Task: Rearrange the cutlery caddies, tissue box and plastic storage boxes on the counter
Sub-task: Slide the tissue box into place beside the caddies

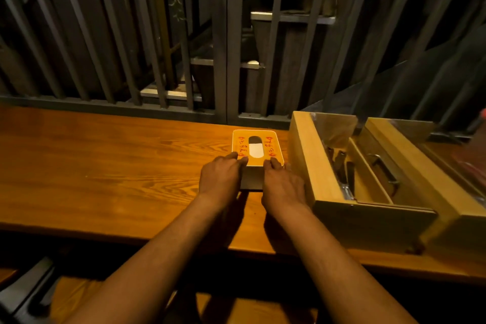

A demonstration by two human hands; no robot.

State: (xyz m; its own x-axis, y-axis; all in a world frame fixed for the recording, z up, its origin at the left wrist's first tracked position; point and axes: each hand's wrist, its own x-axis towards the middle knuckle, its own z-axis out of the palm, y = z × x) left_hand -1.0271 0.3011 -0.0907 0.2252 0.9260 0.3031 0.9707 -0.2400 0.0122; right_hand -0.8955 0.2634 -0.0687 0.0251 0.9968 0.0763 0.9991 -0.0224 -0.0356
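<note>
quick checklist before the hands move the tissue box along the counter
1. Left hand on the tissue box: ok, fingers rest on its near left edge.
2. Right hand on the box: ok, at its near right edge.
3. Counter to the left free: ok.
4. Gap to the wooden cutlery caddy on the right: not ok, very tight.
5. Firm grip: cannot tell.

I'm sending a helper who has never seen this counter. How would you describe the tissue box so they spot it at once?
Start at the long wooden counter along the dark slatted railing. Near its back edge, just left of the wooden cutlery caddy, sits the tissue box, with the left hand and right hand on its near end. Unlike the open caddy, it is small and closed, with an oval slot showing white tissue between red markings.
</note>
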